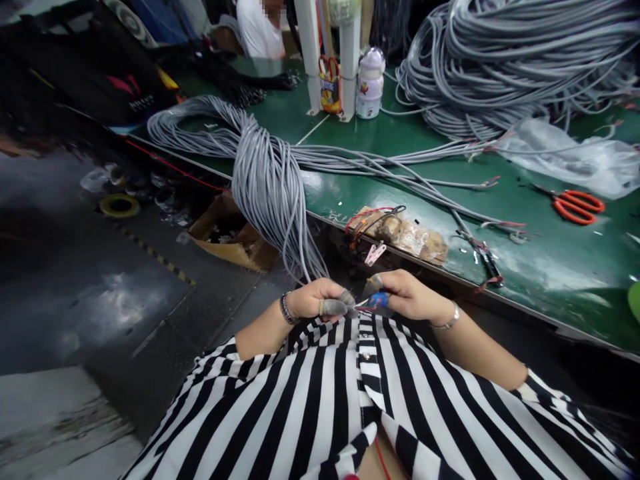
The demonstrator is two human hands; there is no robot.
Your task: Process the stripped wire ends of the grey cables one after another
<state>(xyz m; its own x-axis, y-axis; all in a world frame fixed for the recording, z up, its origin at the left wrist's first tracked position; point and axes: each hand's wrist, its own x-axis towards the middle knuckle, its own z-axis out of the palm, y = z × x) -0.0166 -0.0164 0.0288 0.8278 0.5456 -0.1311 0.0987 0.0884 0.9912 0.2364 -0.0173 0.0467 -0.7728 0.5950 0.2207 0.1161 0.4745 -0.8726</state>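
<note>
My left hand (323, 299), with grey finger covers, pinches the end of a grey cable close to my striped shirt. Facing it, my right hand (405, 297) has its thumb and forefinger, wrapped in grey and blue, closed on the thin wires (367, 306) that come out of that end. Red and white show among the wires; the exact grip is too small to make out. Beyond my hands a thick bundle of grey cables (270, 180) droops over the table edge. Its stripped ends (510, 227) lie on the green tabletop to the right.
On the green table (350, 190) are orange-handled scissors (579, 205), a plastic bag (570, 157), a lilac bottle (371, 83) and a large cable coil (510, 60). A taped block (405, 237) lines the front edge. Below stands a cardboard box (233, 240). Another person (260, 30) is across the table.
</note>
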